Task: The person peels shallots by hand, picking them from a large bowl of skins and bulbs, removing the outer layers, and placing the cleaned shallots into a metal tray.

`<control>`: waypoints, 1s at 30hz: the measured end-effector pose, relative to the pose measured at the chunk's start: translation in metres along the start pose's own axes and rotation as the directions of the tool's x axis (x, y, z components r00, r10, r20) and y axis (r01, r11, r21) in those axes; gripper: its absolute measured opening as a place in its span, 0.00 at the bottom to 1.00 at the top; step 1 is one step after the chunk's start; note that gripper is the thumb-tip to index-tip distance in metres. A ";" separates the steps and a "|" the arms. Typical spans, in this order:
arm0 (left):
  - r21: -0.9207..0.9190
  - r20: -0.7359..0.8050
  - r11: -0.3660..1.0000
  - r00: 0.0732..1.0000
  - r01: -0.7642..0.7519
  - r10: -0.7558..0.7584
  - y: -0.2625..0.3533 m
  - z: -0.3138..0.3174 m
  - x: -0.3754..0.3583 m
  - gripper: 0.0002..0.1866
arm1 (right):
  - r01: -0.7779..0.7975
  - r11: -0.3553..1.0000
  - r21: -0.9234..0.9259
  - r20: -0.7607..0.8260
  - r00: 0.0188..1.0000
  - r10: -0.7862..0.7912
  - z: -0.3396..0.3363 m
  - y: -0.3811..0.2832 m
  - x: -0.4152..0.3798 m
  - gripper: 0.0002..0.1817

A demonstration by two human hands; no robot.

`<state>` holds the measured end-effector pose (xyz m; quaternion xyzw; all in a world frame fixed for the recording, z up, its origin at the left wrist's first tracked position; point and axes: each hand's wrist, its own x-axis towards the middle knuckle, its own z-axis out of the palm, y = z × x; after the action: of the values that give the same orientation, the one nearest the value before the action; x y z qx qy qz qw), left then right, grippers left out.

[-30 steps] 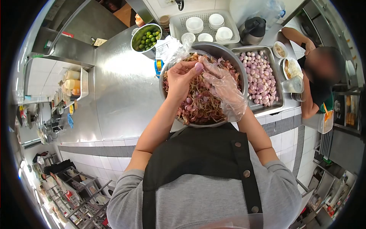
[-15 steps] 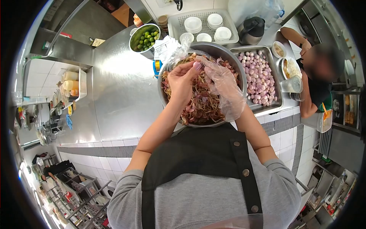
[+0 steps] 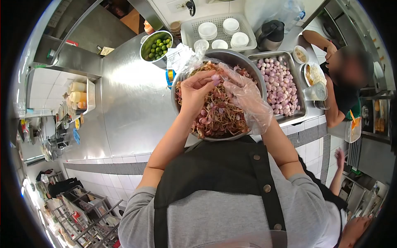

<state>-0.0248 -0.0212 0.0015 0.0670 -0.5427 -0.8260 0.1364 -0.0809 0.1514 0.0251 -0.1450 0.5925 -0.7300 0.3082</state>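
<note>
A small purple shallot [image 3: 215, 77] is between my two hands above a large metal bowl [image 3: 259, 76]. My bare left hand [image 3: 196, 91] pinches it with thumb and fingertips. In a loose clear plastic glove, my right hand [image 3: 244, 90] closes its fingertips on the shallot's other side. Dry roots, brown skins and unpeeled shallots [image 3: 219, 113] fill the bowl below. Right beside the bowl, a metal tray [image 3: 304, 105] holds many peeled shallots [image 3: 281, 84].
Behind the bowl are a pot of green limes [image 3: 159, 46], a crate [image 3: 188, 29] of white dishes and a thermos jug [image 3: 271, 35]. One person [image 3: 347, 91] sits at the right near food bowls. Another person's arm [image 3: 338, 175] shows behind me at the right.
My hands stay together at the shallot, with the right glove shifted slightly down and right. Another person has come into view behind me at the lower right.
</note>
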 end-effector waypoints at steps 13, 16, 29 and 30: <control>0.250 0.020 0.967 0.999 -0.048 0.045 -0.002 0.002 -0.007 0.15 | 0.252 0.902 -0.352 0.040 0.966 -0.254 0.001 0.013 -0.003 0.22; 0.225 0.026 0.974 0.999 -0.027 0.021 0.003 0.006 -0.008 0.15 | 0.133 0.969 -0.206 -0.010 0.990 -0.138 0.001 0.012 0.000 0.22; 0.036 0.046 0.999 0.998 -0.037 0.035 -0.003 0.006 -0.004 0.19 | 0.093 0.981 -0.168 -0.050 0.993 -0.103 -0.001 0.000 -0.009 0.25; 0.036 0.047 0.999 0.998 -0.037 0.035 -0.004 0.005 -0.004 0.19 | -0.081 0.988 -0.128 -0.095 0.993 0.069 -0.002 -0.003 -0.010 0.26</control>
<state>-0.0231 -0.0141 -0.0001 0.0407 -0.5621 -0.8146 0.1375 -0.0753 0.1598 0.0285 -0.1094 0.6579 -0.6829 0.2979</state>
